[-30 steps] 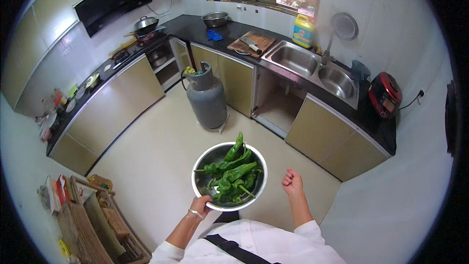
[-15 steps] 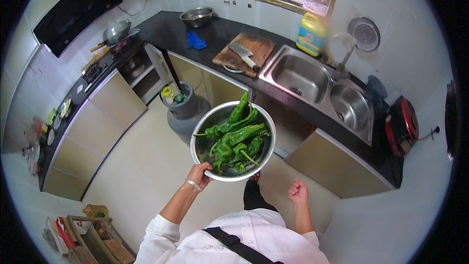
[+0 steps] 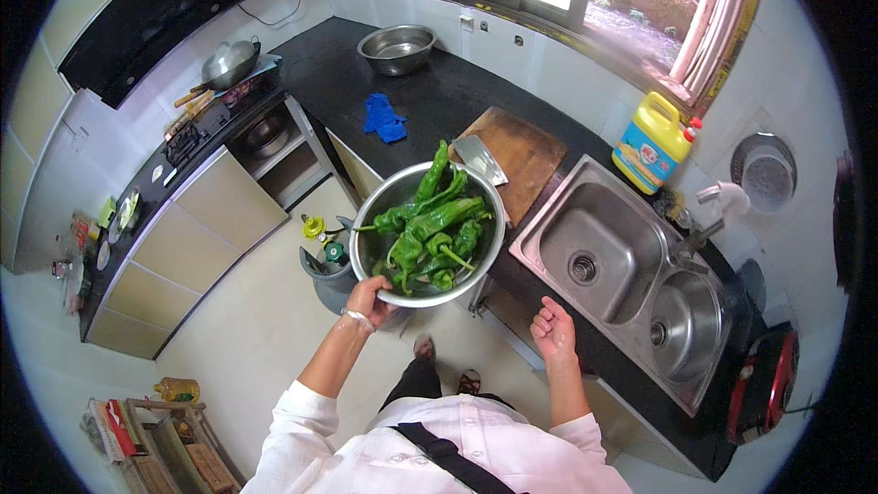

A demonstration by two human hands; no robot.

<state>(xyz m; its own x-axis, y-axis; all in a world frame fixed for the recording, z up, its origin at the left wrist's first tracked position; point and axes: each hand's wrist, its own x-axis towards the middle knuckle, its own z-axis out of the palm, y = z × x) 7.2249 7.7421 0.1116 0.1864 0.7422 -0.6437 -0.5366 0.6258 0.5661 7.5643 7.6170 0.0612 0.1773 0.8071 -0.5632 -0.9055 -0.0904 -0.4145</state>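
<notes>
My left hand is closed on the near-left rim of a round metal bowl, held in the air in front of me. Several long, wrinkled green peppers lie piled inside, one poking above the far rim. Just beyond the bowl, a cleaver rests on a wooden cutting board; the bowl hides its handle. My right hand is raised near the counter edge by the sink, fingers curled in a loose fist with nothing visible in them.
The double-basin steel sink and faucet are to the right, beside a yellow jug and red cooker. A blue cloth and metal basin sit on the black counter. A gas cylinder stands below an open cabinet door.
I have stepped closer to the counter, so the sink and cutting board appear nearer. The bowl now overlaps the counter edge and cutting board. My right hand has risen slightly.
</notes>
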